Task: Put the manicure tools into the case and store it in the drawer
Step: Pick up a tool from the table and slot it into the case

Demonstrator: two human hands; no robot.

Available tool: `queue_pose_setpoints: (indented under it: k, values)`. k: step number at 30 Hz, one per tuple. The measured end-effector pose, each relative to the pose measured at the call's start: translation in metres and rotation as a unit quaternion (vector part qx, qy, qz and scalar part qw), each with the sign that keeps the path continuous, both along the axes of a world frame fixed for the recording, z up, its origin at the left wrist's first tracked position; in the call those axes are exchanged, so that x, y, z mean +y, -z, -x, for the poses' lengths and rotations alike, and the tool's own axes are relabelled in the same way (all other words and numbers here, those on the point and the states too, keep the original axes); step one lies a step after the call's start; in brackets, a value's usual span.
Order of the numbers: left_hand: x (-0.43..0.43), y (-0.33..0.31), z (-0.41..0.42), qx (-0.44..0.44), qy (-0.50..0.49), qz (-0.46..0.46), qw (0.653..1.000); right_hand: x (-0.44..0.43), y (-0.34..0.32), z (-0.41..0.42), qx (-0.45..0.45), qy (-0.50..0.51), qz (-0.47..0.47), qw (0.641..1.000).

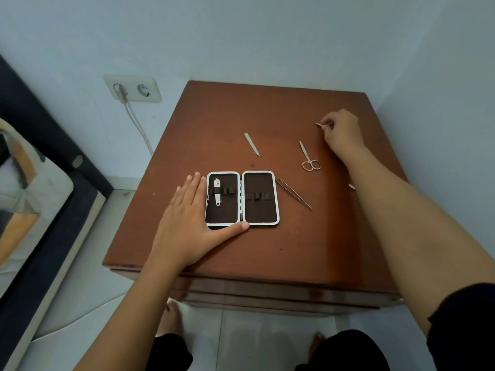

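An open manicure case [261,212] with white rims and a dark lining lies flat on the brown cabinet top [241,116]. A nail clipper [217,192] sits under a strap in its left half. My left hand [191,223] lies flat on the case's left edge, thumb along its front rim. My right hand [340,129] is at the far right, its fingertips pinching a small metal tool [319,125] on the cabinet top. A nail file [252,144], small scissors [308,158] and tweezers [294,193] lie loose on the top.
The cabinet stands in a corner of pale walls. Drawer fronts [281,293] show below its front edge. A wall socket [134,88] with a white cable is at the left, beside a dark bed frame [48,135]. A tiny tool tip [351,186] peeks from behind my right forearm.
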State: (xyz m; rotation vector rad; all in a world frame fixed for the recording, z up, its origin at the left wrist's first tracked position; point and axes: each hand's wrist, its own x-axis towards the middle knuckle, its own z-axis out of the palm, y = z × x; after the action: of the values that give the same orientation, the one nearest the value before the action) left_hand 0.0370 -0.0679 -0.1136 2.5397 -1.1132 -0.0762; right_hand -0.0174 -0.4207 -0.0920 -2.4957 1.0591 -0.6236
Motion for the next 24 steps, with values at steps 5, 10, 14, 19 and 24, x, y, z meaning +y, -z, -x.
queue_pose_setpoints:
  k: [5,10,14,19,24]
  values:
    - [0.001,-0.002,0.001,0.013,0.000,0.000,1.000,0.058,-0.014,-0.012,-0.066,-0.043,-0.046,0.996]
    - [0.002,-0.004,0.003,0.017,0.001,-0.005,1.000,0.142,-0.033,-0.012,-0.115,-0.154,-0.161,0.968]
    - [0.003,-0.005,0.004,0.020,0.010,0.001,1.000,0.178,-0.034,-0.010,-0.051,-0.220,-0.216,0.950]
    - [0.006,-0.004,0.004,0.033,0.023,0.027,0.999,0.191,-0.034,-0.014,0.012,-0.219,-0.189,0.957]
    - [0.006,-0.004,0.001,0.038,0.031,0.047,0.998,0.188,-0.043,-0.022,0.086,-0.241,-0.142,0.956]
